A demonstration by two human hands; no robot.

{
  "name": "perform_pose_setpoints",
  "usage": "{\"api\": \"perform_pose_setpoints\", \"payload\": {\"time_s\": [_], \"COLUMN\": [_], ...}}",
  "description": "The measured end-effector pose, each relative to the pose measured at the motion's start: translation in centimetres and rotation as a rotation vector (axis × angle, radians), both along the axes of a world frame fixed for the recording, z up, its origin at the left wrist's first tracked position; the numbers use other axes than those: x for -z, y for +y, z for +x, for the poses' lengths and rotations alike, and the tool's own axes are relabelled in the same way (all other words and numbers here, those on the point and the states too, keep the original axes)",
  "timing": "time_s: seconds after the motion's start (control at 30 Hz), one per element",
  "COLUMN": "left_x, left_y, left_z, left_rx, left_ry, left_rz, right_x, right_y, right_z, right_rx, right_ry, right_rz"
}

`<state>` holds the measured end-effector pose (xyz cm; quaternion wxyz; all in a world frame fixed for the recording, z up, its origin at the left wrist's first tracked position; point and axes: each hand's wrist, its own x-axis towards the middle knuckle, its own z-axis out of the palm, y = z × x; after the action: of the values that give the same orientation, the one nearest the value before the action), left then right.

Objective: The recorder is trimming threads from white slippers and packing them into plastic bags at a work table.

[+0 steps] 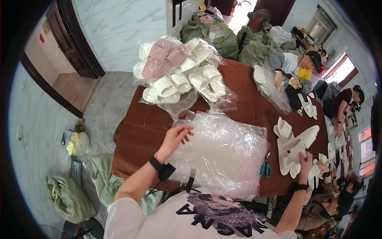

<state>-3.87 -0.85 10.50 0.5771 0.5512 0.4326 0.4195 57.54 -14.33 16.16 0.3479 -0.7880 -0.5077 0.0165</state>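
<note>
My left hand point(176, 136) rests on a stack of clear plastic bags point(223, 151) lying on the brown table point(139, 131), its fingers pinching the top bag's left edge. My right hand point(305, 160) reaches to the right and grips a white slipper point(296, 153) at the edge of a loose pile of white slippers point(292, 139). Both wrists wear black bands.
A heap of bagged white and pink slippers point(179, 71) fills the table's far end. Green-handled scissors point(266, 169) lie by the bag stack. Other people sit on the right and at the far side with slippers. Green sacks point(215, 34) stand behind the table and on the floor to the left.
</note>
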Motion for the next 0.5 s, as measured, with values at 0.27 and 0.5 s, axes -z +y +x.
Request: {"api": "perform_pose_setpoints", "payload": {"time_s": [0.27,0.5], "left_x": [-4.2,-8.6], "left_y": [9.3,10.8], "left_z": [6.3,24.3], "left_rx": [0.092,0.536], "left_ry": [0.173,0.140], "left_rz": [0.371,0.624], "right_x": [1.2,-0.2], "right_y": [1.5,2.8], "right_z": [-0.4,-12.1], "right_rx": [0.232,0.024], "right_ry": [-0.294,-0.009], "right_rz": [0.134,0.176]}}
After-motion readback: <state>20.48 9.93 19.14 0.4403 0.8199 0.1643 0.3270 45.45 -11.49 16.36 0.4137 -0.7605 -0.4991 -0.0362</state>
